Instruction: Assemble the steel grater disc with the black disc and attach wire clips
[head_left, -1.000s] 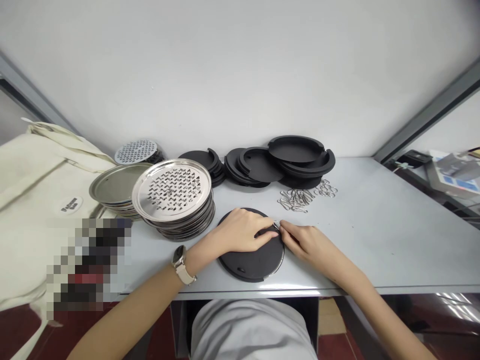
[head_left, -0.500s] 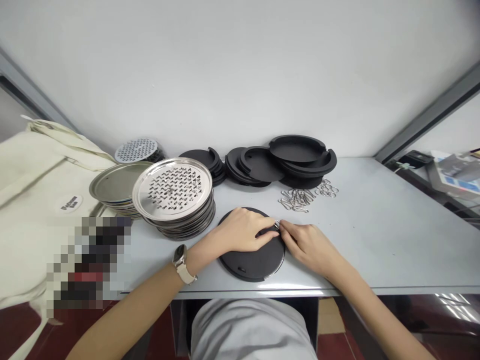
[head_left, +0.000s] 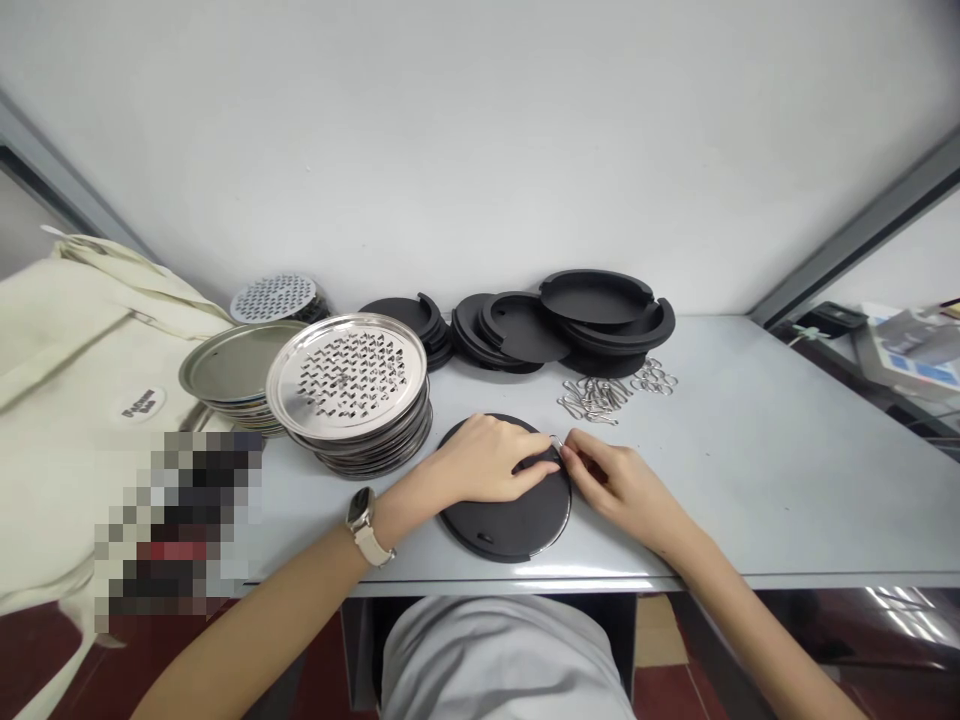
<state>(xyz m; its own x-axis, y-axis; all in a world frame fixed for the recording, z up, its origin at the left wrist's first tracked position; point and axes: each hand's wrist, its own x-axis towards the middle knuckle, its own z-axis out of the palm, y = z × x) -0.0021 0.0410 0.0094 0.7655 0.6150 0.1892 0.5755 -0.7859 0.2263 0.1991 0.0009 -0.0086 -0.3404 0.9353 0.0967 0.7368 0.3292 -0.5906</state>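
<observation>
On the cream bag (head_left: pixel 56 380), a white oval label (head_left: pixel 144 404) bears dark lettering (head_left: pixel 139 405) too blurred to read.

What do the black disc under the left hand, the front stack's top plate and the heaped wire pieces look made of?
Black disc: likely matte plastic, its face without sharp glare; coated metal is possible. Top plate: polished metal, probably steel, by its bright rim. Wire pieces: apparently bare metal, thin and silvery.

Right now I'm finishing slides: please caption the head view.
Left hand on a black disc, right hand pinching a small wire piece by its edge, stacked metal discs nearby.
</observation>
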